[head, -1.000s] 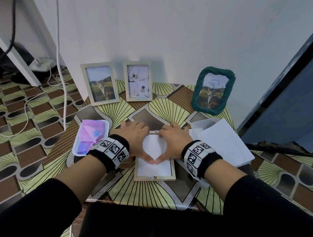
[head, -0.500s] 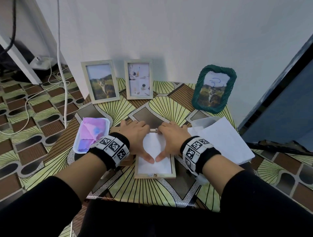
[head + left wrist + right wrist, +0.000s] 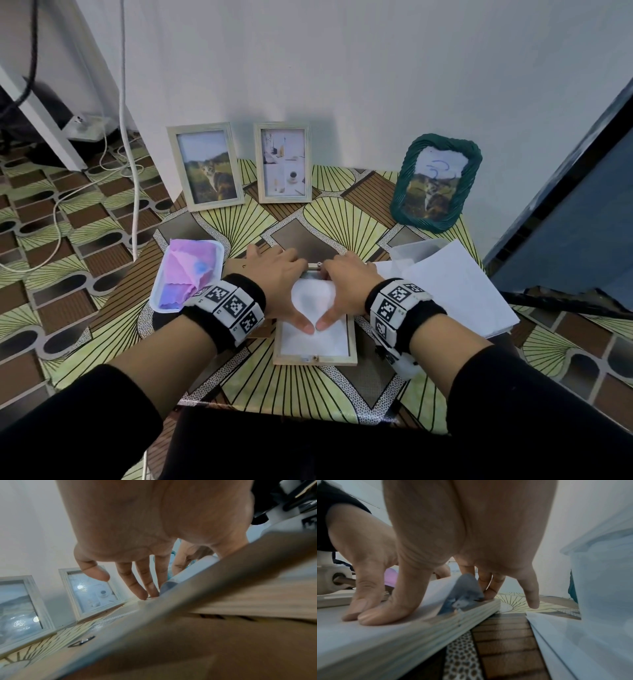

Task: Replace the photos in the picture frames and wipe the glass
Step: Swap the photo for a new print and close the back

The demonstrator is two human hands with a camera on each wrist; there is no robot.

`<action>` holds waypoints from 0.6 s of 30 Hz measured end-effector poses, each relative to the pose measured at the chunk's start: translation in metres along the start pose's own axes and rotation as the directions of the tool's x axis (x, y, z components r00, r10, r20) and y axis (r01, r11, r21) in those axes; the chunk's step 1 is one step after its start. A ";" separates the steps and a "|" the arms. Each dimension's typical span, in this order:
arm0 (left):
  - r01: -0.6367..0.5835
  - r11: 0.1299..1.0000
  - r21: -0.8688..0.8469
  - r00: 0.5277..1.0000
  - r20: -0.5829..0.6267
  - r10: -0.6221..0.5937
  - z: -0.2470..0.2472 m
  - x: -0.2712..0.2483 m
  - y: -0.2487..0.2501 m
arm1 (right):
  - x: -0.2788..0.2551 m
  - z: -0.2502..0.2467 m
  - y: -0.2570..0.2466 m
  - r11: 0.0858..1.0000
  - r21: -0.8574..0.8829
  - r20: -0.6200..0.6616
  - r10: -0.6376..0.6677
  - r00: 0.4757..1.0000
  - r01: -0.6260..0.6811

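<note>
A light wooden frame lies face down near the table's front edge, with a photo in it, white back up. My left hand and right hand both lie over its far half. The two thumbs meet and press on the photo's back. The left fingers reach fairly straight to the frame's far rail. In the right wrist view the photo's far end curls up and shows its printed side, with the right fingers just behind it on the frame.
Against the wall stand a cat photo frame, a still-life frame and a green woven frame. At the left is a white tray holding a pink and purple cloth; white sheets lie at the right. A brown backing board lies under my left hand.
Both hands stay almost where they were on the frame. The photo's far end looks slightly more bowed up between the fingers.
</note>
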State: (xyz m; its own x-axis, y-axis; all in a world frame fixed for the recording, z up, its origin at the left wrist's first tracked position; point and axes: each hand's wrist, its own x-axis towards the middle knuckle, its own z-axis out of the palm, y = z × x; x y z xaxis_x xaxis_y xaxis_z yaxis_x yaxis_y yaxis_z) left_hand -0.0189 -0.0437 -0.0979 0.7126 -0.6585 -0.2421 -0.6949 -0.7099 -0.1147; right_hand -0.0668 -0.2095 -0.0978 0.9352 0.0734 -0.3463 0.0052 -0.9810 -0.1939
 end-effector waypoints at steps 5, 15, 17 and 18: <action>0.055 0.998 -0.018 0.998 -0.021 -0.056 0.010 -0.008 -0.002 | -0.007 0.000 0.000 0.990 0.144 -0.050 0.012 0.999 -0.005; 0.173 0.804 -0.568 0.966 -0.060 -0.250 0.007 -0.013 -0.013 | -0.025 0.012 0.003 0.965 0.258 -0.169 -0.003 0.986 0.047; 0.162 0.765 -0.623 0.962 -0.073 -0.263 0.009 -0.014 -0.016 | -0.033 0.014 0.003 0.943 0.328 -0.213 0.012 0.977 0.060; 0.153 0.757 -0.635 0.961 -0.083 -0.264 0.009 -0.015 -0.016 | -0.038 0.012 0.002 0.933 0.353 -0.253 0.017 0.967 0.076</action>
State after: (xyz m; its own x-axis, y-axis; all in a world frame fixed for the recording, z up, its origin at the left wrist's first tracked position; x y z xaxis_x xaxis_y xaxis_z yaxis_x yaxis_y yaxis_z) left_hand -0.0189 -0.0203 -0.1014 0.8761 -0.4665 -0.1222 -0.3560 -0.7966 0.4885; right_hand -0.1067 -0.2120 -0.0959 0.9943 0.0092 -0.1061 -0.0488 -0.8461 -0.5307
